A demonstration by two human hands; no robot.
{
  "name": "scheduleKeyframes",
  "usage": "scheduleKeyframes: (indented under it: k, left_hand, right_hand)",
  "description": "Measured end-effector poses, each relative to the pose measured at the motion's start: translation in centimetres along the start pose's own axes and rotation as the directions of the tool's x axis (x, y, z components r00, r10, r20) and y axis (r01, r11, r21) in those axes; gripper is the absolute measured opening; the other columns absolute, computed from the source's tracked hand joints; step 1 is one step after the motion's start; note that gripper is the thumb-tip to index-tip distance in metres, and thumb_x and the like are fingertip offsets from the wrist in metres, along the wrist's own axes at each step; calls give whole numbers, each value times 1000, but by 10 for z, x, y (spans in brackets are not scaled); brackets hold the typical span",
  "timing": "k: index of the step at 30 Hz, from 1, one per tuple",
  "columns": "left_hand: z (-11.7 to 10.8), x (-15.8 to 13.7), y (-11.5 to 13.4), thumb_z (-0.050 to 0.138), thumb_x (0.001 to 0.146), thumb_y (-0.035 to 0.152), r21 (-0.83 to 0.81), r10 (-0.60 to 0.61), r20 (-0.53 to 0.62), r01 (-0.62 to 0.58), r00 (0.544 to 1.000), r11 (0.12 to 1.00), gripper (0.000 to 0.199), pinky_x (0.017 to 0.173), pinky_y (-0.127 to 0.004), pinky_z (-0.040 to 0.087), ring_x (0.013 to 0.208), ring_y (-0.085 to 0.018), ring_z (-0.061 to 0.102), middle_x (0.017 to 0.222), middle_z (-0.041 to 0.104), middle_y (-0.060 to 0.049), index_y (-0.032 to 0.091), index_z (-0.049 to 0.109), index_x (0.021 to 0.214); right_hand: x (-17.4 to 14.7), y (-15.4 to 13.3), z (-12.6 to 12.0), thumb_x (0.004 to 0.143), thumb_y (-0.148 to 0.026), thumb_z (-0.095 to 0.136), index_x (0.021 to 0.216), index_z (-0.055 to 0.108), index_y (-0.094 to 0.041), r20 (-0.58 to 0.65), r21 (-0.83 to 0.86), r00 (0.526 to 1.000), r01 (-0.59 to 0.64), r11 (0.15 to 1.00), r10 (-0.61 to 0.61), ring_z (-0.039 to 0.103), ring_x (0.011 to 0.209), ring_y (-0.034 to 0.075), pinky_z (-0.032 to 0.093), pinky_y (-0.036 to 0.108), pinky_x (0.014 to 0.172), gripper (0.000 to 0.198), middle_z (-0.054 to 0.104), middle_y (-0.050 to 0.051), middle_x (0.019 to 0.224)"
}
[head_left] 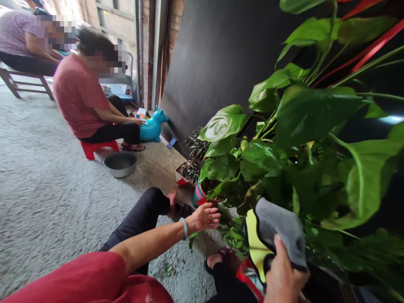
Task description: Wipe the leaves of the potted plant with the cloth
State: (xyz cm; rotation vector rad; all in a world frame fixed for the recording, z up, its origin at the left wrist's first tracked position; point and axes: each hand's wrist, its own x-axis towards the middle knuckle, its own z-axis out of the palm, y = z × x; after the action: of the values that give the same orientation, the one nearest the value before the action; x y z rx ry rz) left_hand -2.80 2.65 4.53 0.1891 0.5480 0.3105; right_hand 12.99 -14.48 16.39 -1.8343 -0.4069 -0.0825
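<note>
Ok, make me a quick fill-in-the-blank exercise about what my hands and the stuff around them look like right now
1. The right hand grips a grey and ____ cloth.
2. The left hand is open, with a light ____ band on its wrist.
3. The empty metal bowl sits on the floor beside a red ____.

Missing words: yellow; blue; stool

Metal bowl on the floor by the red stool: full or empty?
Empty, as far as it shows. The metal bowl sits upright on the floor, and its visible inside is bare grey metal, with nothing in it.
</note>
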Motion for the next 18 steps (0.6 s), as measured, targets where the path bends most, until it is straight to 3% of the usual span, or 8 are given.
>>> scheduleKeyframes:
  k: [1,3,6,8,14,16,18]
  left_hand:
    - [4,0,-3,56,86,48,-5,-6,44,7,999,1000,34,87,-42,47,76,-22,66,93,72,-7,18,62,100]
    - [15,0,-8,58,84,55,-16,14,119,-12,993,1000,41,87,-41,47,79,-23,67,93,72,-7,17,63,100]
    - [26,-2,-14,63,82,49,54,48,64,-51,997,997,36,82,-34,49,74,-20,65,82,72,-7,15,66,95]
    - [27,-7,-16,65,83,40,130,58,-3,-57,998,990,29,79,-31,50,69,-18,64,77,71,-6,14,68,92]
    - [19,-23,-28,62,87,43,89,88,-70,-81,994,993,30,71,-28,52,64,-17,65,72,71,-6,14,67,83]
    - [23,-27,-32,60,87,45,71,92,-75,-86,993,994,33,71,-28,52,64,-17,65,72,71,-6,14,67,82]
    - [30,-31,-34,62,86,45,75,120,-69,-115,990,991,32,72,-29,52,66,-19,65,74,71,-7,13,67,84]
  right_hand:
    - [-5,-3,7,65,-68,67,116,64,-7,3,-10,1000,-29,1000,29,61,112,38,49,49,95,80,64,25,122]
    - [-27,-1,24,59,-68,65,110,66,-10,139,-59,989,-43,997,51,62,109,39,47,49,97,77,67,24,114]
    - [-75,18,38,54,-62,68,84,70,-20,453,-69,891,17,997,16,66,92,36,49,47,92,52,72,16,86]
    - [-102,29,38,59,-59,66,76,69,-23,571,-36,820,59,998,-28,66,89,33,49,45,92,41,71,13,82]
    - [-124,33,20,75,-56,63,97,69,-20,662,34,741,119,992,-112,64,99,31,48,40,92,42,71,14,102]
    - [-124,30,16,76,-57,65,115,64,-17,653,31,750,106,994,-100,61,109,32,45,41,98,55,67,16,117]
    - [-128,28,14,74,-60,69,130,54,-12,604,17,794,78,997,-72,55,119,34,41,43,103,75,59,20,130]
